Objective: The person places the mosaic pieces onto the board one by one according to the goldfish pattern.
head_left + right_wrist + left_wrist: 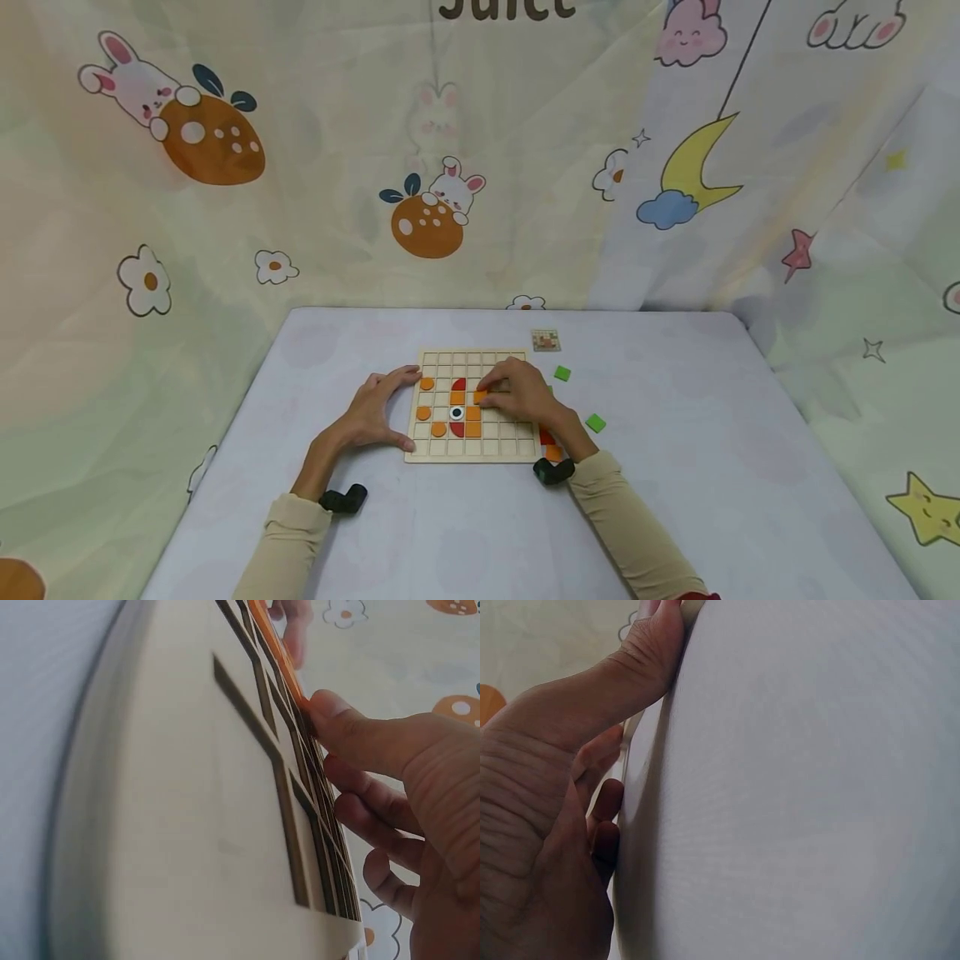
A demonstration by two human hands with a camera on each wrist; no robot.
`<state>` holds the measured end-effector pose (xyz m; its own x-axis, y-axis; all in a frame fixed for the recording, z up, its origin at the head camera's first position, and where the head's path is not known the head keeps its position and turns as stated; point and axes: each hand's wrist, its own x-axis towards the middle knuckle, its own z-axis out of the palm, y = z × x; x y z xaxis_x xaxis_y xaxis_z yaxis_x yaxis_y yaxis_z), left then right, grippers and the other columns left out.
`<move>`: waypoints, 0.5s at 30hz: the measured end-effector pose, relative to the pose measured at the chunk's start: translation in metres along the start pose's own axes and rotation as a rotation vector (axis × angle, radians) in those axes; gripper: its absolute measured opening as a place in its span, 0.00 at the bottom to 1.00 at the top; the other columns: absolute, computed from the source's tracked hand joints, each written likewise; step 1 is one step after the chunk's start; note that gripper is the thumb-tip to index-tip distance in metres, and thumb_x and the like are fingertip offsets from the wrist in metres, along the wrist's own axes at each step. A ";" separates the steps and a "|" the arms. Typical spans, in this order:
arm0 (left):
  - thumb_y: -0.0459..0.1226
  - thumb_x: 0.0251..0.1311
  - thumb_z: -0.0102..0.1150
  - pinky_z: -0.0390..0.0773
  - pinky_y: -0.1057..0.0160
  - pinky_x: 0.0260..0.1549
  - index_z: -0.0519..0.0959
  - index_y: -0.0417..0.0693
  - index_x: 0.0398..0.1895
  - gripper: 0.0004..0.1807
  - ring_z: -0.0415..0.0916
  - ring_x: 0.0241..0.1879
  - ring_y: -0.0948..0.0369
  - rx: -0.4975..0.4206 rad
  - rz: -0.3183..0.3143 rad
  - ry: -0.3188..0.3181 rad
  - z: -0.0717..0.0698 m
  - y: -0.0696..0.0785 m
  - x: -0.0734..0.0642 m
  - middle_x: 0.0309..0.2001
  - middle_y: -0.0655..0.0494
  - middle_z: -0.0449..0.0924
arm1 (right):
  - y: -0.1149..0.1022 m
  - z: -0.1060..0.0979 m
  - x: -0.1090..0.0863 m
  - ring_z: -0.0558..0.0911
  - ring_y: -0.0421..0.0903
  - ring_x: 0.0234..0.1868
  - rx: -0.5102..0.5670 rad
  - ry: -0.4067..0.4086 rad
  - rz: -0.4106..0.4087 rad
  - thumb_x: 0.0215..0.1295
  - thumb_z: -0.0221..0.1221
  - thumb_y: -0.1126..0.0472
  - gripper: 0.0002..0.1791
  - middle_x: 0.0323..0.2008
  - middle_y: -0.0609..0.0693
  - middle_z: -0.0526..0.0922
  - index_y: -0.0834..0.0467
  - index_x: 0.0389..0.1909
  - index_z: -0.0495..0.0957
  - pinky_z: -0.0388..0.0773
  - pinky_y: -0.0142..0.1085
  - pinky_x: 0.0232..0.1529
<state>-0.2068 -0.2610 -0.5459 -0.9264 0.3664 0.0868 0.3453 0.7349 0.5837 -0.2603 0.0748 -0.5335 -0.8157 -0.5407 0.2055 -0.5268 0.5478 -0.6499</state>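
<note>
A pale wooden grid board [510,454] lies on the table. My left hand [372,410] rests along its left side, thumb near the lower corner and index finger near the upper one, spread wide. With thumb and fingertips, my right hand [519,392] pinches an orange square tile [480,399] at a cell right of the middle. Beside it on the grid are orange squares [473,429], red quarter-round pieces [458,384] and a white eye disc [457,412] with a dark centre. Orange discs [423,413] sit in the left columns. In the right wrist view, fingers partly hide the tile.
Green square tiles [596,423] lie right of the board. Next to its right edge, a red piece [547,437] and an orange piece [553,453] are partly covered by the right forearm. A small picture card [546,340] lies behind the board on the white table [675,375].
</note>
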 end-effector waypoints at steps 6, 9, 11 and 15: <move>0.61 0.25 0.94 0.67 0.45 0.60 0.71 0.52 0.81 0.71 0.67 0.61 0.51 -0.001 0.018 -0.001 0.001 0.002 0.001 0.85 0.52 0.64 | 0.001 0.001 0.001 0.83 0.44 0.52 0.023 -0.022 0.011 0.62 0.80 0.56 0.09 0.43 0.41 0.94 0.49 0.43 0.95 0.77 0.45 0.60; 0.60 0.25 0.94 0.68 0.43 0.60 0.71 0.51 0.81 0.71 0.68 0.61 0.50 -0.007 0.023 0.005 0.000 0.004 0.000 0.85 0.52 0.65 | 0.001 0.001 0.001 0.83 0.44 0.51 0.023 -0.033 0.008 0.63 0.79 0.56 0.10 0.43 0.41 0.94 0.50 0.44 0.95 0.77 0.45 0.60; 0.61 0.25 0.94 0.68 0.44 0.60 0.72 0.50 0.80 0.71 0.68 0.61 0.50 -0.004 0.035 0.017 0.000 0.003 -0.001 0.85 0.51 0.65 | 0.000 0.000 0.002 0.83 0.44 0.51 0.022 -0.035 0.007 0.64 0.79 0.57 0.09 0.43 0.41 0.94 0.50 0.45 0.95 0.77 0.45 0.60; 0.63 0.25 0.93 0.68 0.44 0.58 0.72 0.50 0.80 0.71 0.68 0.60 0.49 0.009 0.066 0.042 0.001 0.000 -0.002 0.84 0.51 0.66 | -0.003 0.000 0.002 0.83 0.44 0.52 0.025 -0.043 0.002 0.66 0.77 0.59 0.06 0.42 0.42 0.94 0.51 0.43 0.95 0.77 0.45 0.60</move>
<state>-0.2047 -0.2617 -0.5467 -0.9070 0.3900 0.1588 0.4070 0.7152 0.5682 -0.2610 0.0723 -0.5311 -0.8056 -0.5669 0.1722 -0.5183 0.5333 -0.6685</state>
